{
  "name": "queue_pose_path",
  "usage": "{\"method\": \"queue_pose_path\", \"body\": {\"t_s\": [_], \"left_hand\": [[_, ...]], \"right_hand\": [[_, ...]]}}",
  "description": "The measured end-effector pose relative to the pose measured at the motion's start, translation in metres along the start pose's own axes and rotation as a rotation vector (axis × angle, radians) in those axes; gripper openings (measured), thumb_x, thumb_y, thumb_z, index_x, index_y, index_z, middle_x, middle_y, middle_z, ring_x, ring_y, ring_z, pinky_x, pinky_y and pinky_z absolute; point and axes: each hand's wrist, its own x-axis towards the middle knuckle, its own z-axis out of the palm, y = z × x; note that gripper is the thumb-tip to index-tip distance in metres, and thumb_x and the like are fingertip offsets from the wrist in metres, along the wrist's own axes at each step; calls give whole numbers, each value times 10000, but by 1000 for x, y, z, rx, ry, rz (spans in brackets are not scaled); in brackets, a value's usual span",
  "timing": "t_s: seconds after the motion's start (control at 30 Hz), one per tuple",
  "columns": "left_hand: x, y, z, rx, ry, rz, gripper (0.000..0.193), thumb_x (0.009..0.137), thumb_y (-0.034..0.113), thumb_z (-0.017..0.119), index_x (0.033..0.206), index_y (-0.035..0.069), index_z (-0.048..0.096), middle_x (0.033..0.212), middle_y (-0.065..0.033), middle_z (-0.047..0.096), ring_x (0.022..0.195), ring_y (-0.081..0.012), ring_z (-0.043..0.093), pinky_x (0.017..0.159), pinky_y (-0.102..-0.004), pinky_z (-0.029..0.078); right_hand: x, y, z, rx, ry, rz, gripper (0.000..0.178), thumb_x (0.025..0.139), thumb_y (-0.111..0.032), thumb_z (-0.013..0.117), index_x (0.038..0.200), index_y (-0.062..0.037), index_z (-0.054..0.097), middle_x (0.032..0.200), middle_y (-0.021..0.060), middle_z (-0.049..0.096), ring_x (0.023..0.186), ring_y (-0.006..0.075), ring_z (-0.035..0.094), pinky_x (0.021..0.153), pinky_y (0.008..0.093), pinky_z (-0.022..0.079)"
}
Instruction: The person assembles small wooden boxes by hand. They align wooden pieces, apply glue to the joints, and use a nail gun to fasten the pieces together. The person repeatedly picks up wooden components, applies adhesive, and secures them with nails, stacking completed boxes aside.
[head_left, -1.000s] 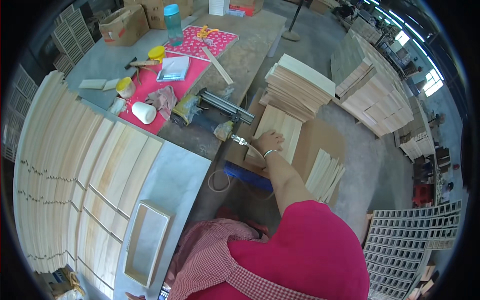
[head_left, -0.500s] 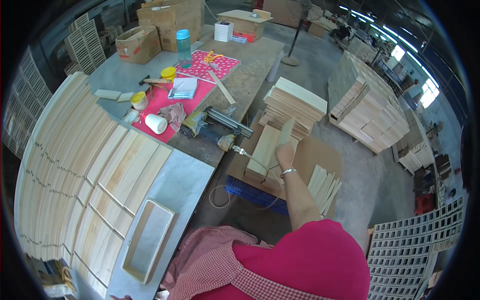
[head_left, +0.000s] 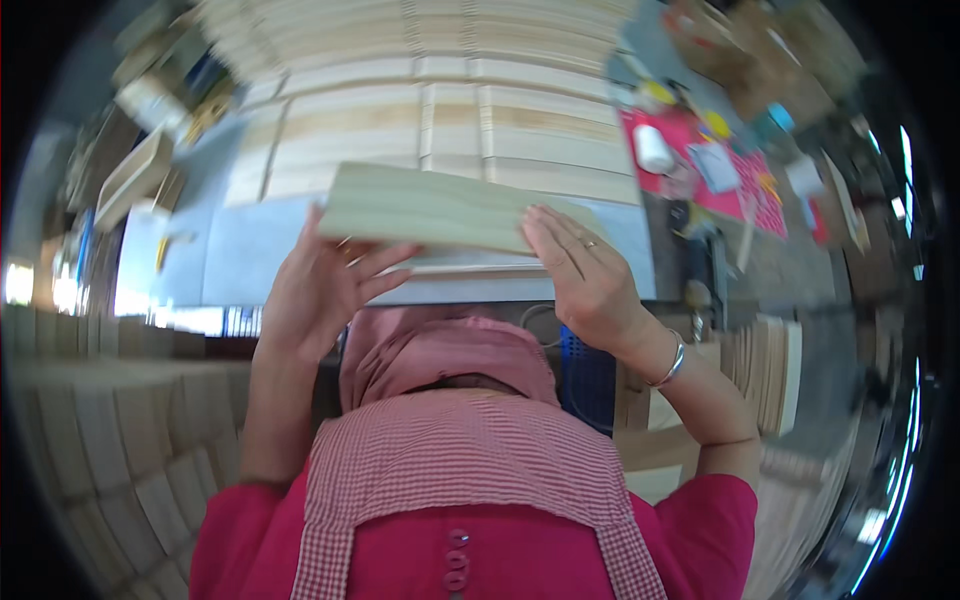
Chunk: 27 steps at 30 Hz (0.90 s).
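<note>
A thin pale wooden board (head_left: 425,208) is held level above the near edge of the grey table, spanning both hands. My right hand (head_left: 590,275) grips its right end, fingers laid over the face. At the other end my left hand (head_left: 315,290) has its thumb by the board's corner and some fingers under the lower edge, the others spread. Just beneath the board shows a strip of a light wooden frame (head_left: 480,269) on the tabletop; the board and hands hide most of it.
Rows of wooden strips (head_left: 370,130) cover the table's far side. To the right are a pink cloth (head_left: 665,145), a white roll (head_left: 653,150), a blue bottle (head_left: 772,122) and a nail gun (head_left: 718,265). Stacked boards (head_left: 770,370) stand by my right elbow; a wooden box (head_left: 135,180) sits far left.
My view has swung from the board stack on the right to the table. My right hand has brought a board from there, and my left hand has come up to its other end.
</note>
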Motion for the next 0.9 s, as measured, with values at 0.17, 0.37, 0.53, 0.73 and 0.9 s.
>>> {"method": "queue_pose_path", "body": {"t_s": [0.17, 0.37, 0.53, 0.73, 0.9], "left_hand": [[-35, 10, -44, 82, 246, 83, 410, 1075, 187, 450, 1256, -175, 520, 1213, -251, 652, 1061, -327, 709, 974, -424, 596], [-25, 6, -65, 304, 248, 107, 391, 1052, 162, 500, 1296, -140, 547, 1176, -196, 680, 1041, -241, 711, 925, -359, 614], [-12, 14, -80, 346, 147, 101, 396, 1051, 167, 509, 1317, -123, 550, 1184, -161, 685, 1031, -195, 704, 904, -329, 607], [-9, -3, -103, 644, 372, 152, 394, 993, 189, 637, 1300, -58, 615, 1131, -120, 701, 1012, -166, 687, 892, -305, 568], [-25, -25, -113, 1457, 377, 245, 374, 884, 207, 791, 1237, 105, 721, 1062, -74, 711, 1032, -253, 658, 993, -352, 499]], "right_hand": [[23, -2, 35, 109, -114, -155, 467, 808, -11, 620, 1275, 8, 627, 1246, 169, 675, 1186, 357, 642, 1011, 421, 535], [34, 10, 29, 98, -323, -40, 596, 774, -235, 802, 1321, -96, 610, 1493, 179, 492, 1391, 354, 463, 1163, 506, 362], [35, 34, 21, 139, -464, 100, 779, 675, -375, 889, 1339, -110, 582, 1563, 165, 410, 1418, 377, 418, 1192, 540, 294], [32, 42, 28, 156, -442, 129, 834, 596, -166, 905, 1352, -85, 561, 1527, 157, 454, 1405, 366, 437, 1214, 525, 291], [23, 43, 36, 179, -511, 139, 816, 615, -216, 900, 1356, -107, 576, 1525, 154, 451, 1398, 358, 445, 1227, 533, 270]]}}
